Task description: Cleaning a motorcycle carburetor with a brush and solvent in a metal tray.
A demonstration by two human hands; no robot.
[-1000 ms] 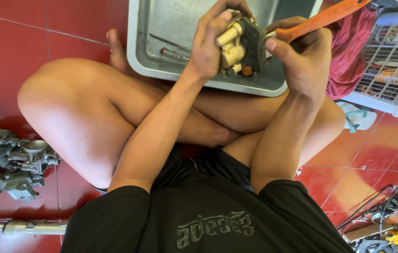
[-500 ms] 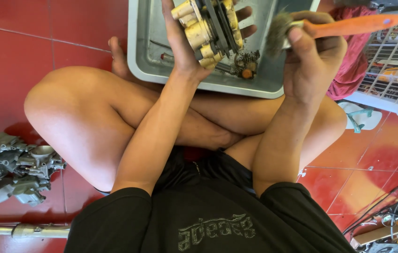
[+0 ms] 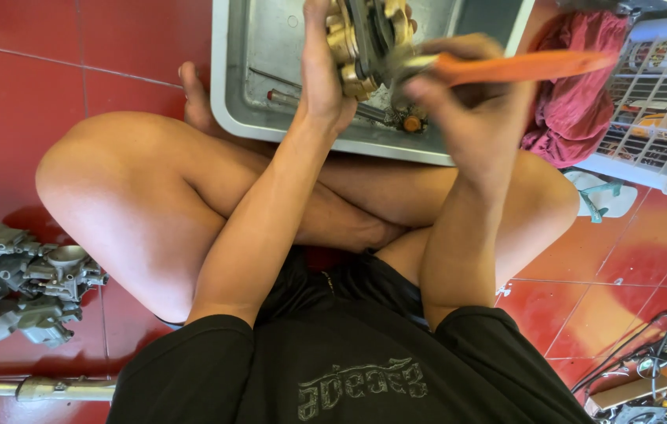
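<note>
left hand (image 3: 326,78): I grip the gold brake caliper (image 3: 361,39) — held over the grey tray (image 3: 286,118)
right hand (image 3: 463,118): closed on orange-handled brush (image 3: 506,67) — bristles at caliper

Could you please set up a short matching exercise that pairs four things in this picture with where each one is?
Things:
1. gold-coloured metal part
2. orange-handled brush
3. grey tray
4. grey carburettor assembly

Places:
A. on the red floor at the picture's left edge
B. in the left hand
C. in front of the crossed legs
D. in the right hand

Pairs: 1-B, 2-D, 3-C, 4-A
</note>
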